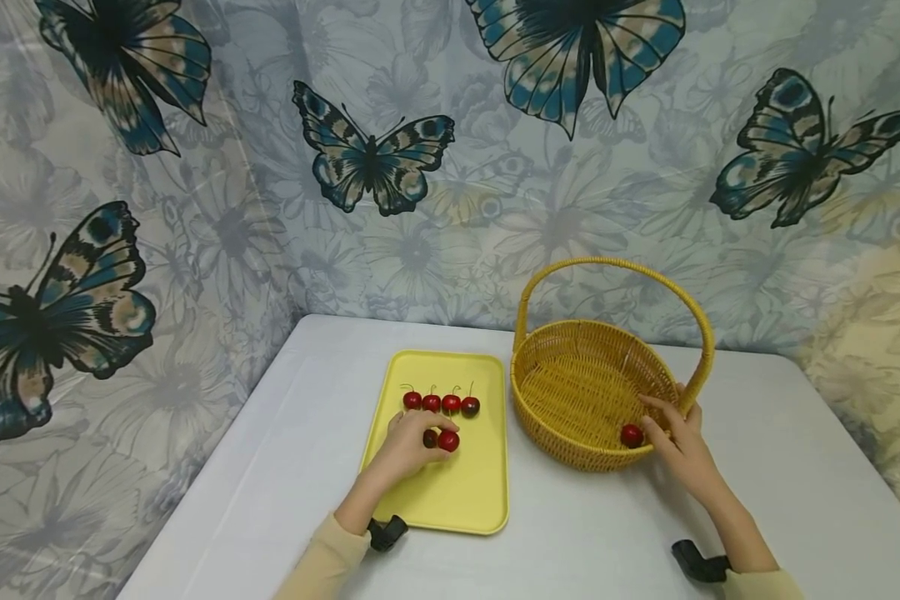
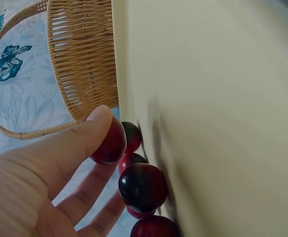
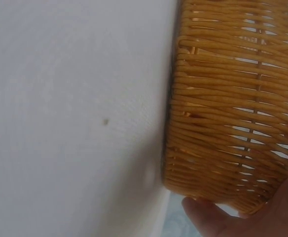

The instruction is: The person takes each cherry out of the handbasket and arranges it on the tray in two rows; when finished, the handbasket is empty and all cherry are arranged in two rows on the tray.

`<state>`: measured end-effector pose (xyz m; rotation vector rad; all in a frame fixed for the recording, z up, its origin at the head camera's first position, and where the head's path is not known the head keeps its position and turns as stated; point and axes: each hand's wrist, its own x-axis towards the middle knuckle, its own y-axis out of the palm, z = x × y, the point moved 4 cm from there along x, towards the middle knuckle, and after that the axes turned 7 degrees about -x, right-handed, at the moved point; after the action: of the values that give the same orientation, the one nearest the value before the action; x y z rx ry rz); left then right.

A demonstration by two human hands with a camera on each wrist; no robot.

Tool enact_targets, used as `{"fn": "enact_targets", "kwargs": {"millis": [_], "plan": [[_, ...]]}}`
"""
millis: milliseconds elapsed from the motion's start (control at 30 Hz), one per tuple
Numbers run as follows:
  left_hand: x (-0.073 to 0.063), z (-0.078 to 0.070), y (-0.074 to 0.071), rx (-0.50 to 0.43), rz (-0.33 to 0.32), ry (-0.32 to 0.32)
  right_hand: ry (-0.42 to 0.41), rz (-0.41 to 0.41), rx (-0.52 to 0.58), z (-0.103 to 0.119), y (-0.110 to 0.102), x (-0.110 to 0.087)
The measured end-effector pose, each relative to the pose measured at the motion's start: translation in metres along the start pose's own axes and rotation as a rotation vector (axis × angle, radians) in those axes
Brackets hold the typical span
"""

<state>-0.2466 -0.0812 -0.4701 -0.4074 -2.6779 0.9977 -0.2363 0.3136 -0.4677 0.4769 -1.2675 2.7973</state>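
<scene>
A row of several dark red cherries [image 1: 451, 404] with stems lies across the upper part of the yellow tray [image 1: 465, 500]. Over the tray my left hand [image 1: 408, 442] pinches a red cherry [image 2: 109, 143] between thumb and finger. Another, darker cherry [image 1: 430, 437] shows beside it, partly covered by the hand. On the right, my right hand [image 1: 682, 446] grips the near right side of the yellow wicker basket [image 1: 570, 450], with some fingers over the rim and others outside it. One red cherry [image 1: 632, 436] sits inside the basket close to those fingers.
The basket's tall arched handle [image 1: 615, 262] rises above its bowl. Tray and basket stand side by side on a white-covered table [image 1: 307, 392]. A butterfly-patterned cloth [image 1: 420, 267] hangs behind the table. Each wrist wears a black camera mount [image 1: 387, 533].
</scene>
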Motion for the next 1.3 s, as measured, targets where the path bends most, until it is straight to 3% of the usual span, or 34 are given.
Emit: {"fn": "enact_targets", "kwargs": {"millis": [433, 1300], "plan": [[0.0085, 0.0040, 0.0024, -0.049, 0.058, -0.011, 0.026, 0.012, -0.005, 0.0012, -0.0012, 0.0021], [0.0086, 0.0100, 0.0059, -0.013, 0.063, -0.081, -0.002, 0.003, -0.002, 0.0013, -0.0005, 0.0025]]}}
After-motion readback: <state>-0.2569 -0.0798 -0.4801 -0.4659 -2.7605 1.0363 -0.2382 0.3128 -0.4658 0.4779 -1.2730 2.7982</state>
